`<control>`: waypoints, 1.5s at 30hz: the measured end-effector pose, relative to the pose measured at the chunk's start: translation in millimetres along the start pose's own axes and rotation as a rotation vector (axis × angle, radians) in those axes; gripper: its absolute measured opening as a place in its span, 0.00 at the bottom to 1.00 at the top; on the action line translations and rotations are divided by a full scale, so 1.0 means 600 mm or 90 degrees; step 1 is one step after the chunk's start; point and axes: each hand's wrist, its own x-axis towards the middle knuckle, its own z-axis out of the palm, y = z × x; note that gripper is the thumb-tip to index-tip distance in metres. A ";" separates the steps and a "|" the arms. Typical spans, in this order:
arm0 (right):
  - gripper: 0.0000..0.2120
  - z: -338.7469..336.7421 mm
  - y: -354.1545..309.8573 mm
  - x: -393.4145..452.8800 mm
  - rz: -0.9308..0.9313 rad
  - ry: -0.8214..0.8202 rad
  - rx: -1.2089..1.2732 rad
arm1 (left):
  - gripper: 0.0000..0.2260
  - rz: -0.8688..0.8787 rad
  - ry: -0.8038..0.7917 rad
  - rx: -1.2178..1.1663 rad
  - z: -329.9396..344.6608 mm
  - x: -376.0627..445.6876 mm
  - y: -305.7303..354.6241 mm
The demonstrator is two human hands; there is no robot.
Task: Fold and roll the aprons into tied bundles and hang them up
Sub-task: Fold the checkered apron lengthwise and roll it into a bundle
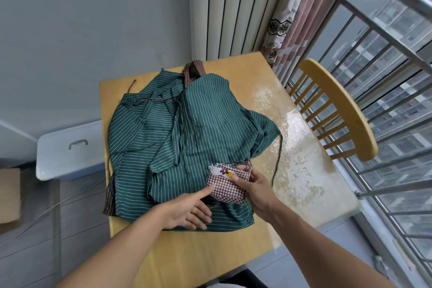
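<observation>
We observe a yellow wooden worktop [292, 128] carrying a heap of dark green cotton aprons with thin white stripes [187, 128], their ties lying loose across the folds. A brown striped apron [194, 70] shows only at the far edge of the heap and again as a strip at the near left; the rest of it is covered by the green cloth, so we cannot tell how it lies.

On the near part of the heap sits a small folded bundle of red-and-white checked fabric [228, 184] with a white and yellow appliqué on top. The right hand [254, 189] holds this bundle: the grip is closed on it, thumb on the top face and fingers curled over the far right edge. The fingertips are hidden behind the cloth. The left hand [187, 210] is open, forefinger extended and touching the bundle's near left corner, the other fingers resting relaxed on the green cloth.

A yellow wooden spindle-back chair [336, 110] stands at the right of the worktop, partly cut off by it. A pale blue lidded plastic box with a handle [70, 149] stands at the left, its right end hidden behind the worktop.
</observation>
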 end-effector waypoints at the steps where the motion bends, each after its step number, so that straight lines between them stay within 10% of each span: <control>1: 0.20 0.003 -0.002 -0.003 0.006 -0.014 0.009 | 0.37 0.003 -0.071 -0.071 0.007 0.000 0.001; 6: 0.15 0.005 0.000 -0.009 0.038 -0.096 -0.118 | 0.25 0.102 -0.013 -0.448 0.030 0.026 0.020; 13: 0.17 0.001 -0.033 -0.023 0.006 -0.164 -0.388 | 0.23 0.076 0.008 -0.305 0.011 0.018 0.035; 25: 0.17 0.005 -0.053 -0.008 -0.358 0.096 -0.874 | 0.14 0.084 0.023 -0.231 0.013 0.020 0.040; 37: 0.13 0.044 0.000 -0.069 -0.497 -0.202 -0.914 | 0.10 0.102 0.112 -0.449 0.033 0.032 0.070; 45: 0.07 0.029 0.011 -0.078 -0.102 -0.132 -0.526 | 0.15 0.155 0.043 -0.489 0.031 0.023 0.068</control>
